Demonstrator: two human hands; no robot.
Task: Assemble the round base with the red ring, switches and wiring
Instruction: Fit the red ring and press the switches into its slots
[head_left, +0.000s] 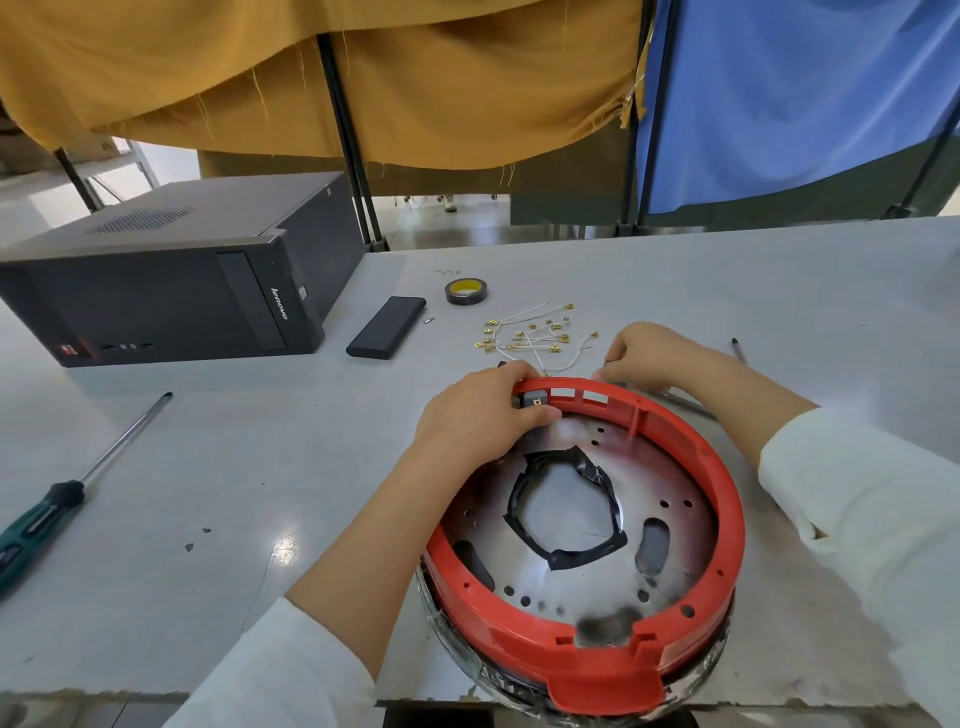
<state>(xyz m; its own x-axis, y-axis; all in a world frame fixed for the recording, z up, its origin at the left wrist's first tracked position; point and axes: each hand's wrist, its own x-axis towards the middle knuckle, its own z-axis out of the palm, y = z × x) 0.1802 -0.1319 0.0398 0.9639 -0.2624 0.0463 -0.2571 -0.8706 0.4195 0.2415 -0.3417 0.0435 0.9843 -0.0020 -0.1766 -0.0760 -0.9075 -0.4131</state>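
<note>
1. We see the round metal base plate (582, 525) with the red plastic ring (727, 499) already seated around its rim. The pair sits at the near edge of the grey bench (260, 467) and overhangs it slightly towards us.
2. A small grey switch block with brass terminals (531, 401) sits against the inside of the ring's far-left wall. We judge that it is being fitted into one of the rectangular slots there.
3. The neighbouring slots along the far wall look empty, so we judge more switches are still to go in.
4. The short white wires with brass terminals (530, 335) lie loose on the bench just beyond the ring. One strand runs towards the ring, but we cannot tell whether it is connected. The wiring looks barely begun, so we put the task at an early to middle stage.
5. Our left hand (475, 415) reaches in over the ring's far-left rim. Its fingers curl over the top of the ring and its thumb presses along under the switch block, pinching it to the wall.
6. Our right hand (654, 358) sits at the outside of the ring's far rim, fingers curled against it. What the fingertips pinch there is hidden from us.
7. Further out, a green-handled screwdriver (57, 506) lies towards the left edge, and a roll of black tape (466, 291) sits beyond the wires.
</note>
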